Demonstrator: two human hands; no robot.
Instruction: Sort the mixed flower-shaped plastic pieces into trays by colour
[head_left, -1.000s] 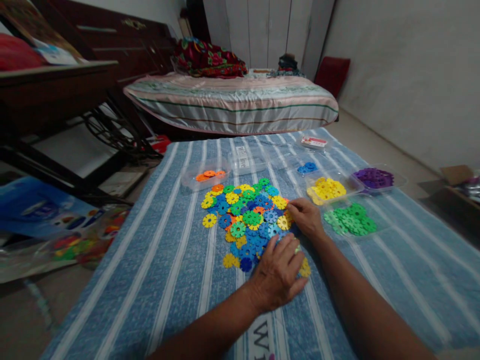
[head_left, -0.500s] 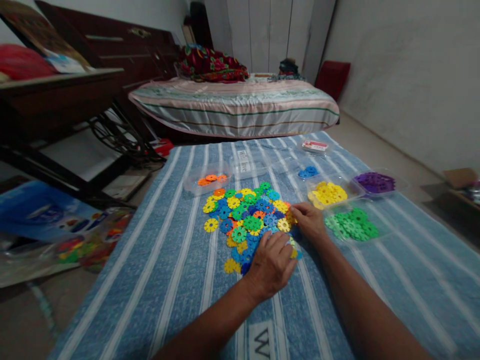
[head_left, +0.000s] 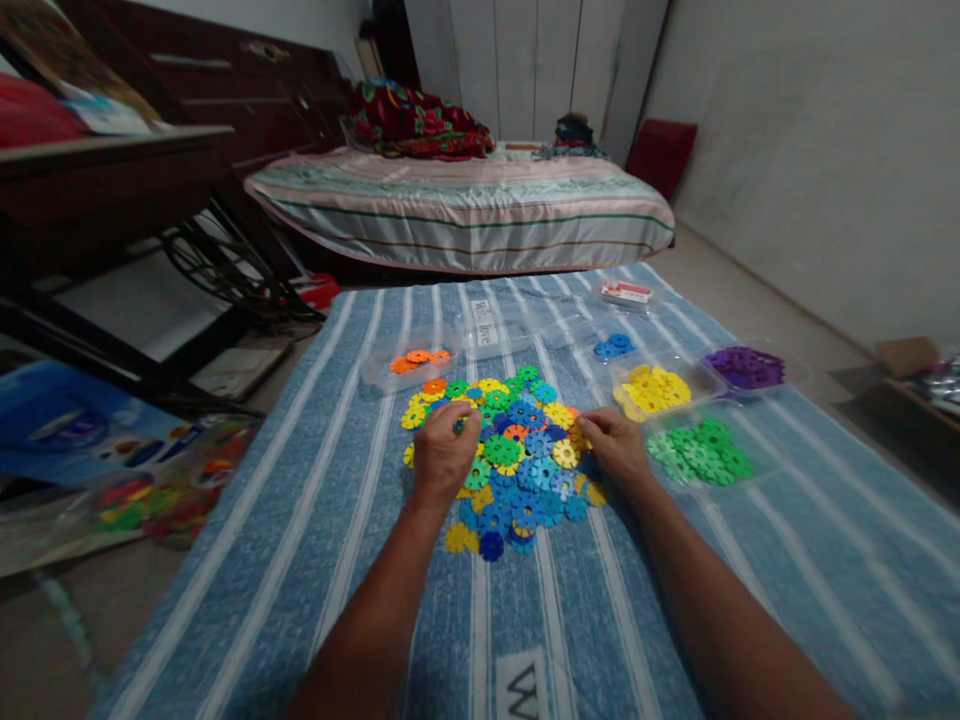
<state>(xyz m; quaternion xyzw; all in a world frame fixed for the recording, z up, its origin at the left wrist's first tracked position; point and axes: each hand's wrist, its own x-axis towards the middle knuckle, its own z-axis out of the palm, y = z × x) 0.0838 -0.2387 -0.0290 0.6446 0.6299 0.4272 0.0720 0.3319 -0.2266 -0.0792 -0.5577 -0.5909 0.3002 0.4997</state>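
Observation:
A pile of flat plastic snowflake discs in blue, yellow, green and orange lies on a blue striped cloth. My left hand rests palm down on the pile's left side, fingers curled over some discs near its top left. My right hand sits at the pile's right edge, fingertips touching yellow and orange discs. Whether either hand actually grips a disc is hidden by the fingers.
Clear trays hold sorted discs: orange, blue, yellow, purple, green. An empty clear tray and a small box lie farther back. A bed and a dark table stand beyond.
My left hand moved from the pile's lower right, near my right hand, across to its upper left side. My right hand stayed at the right edge.

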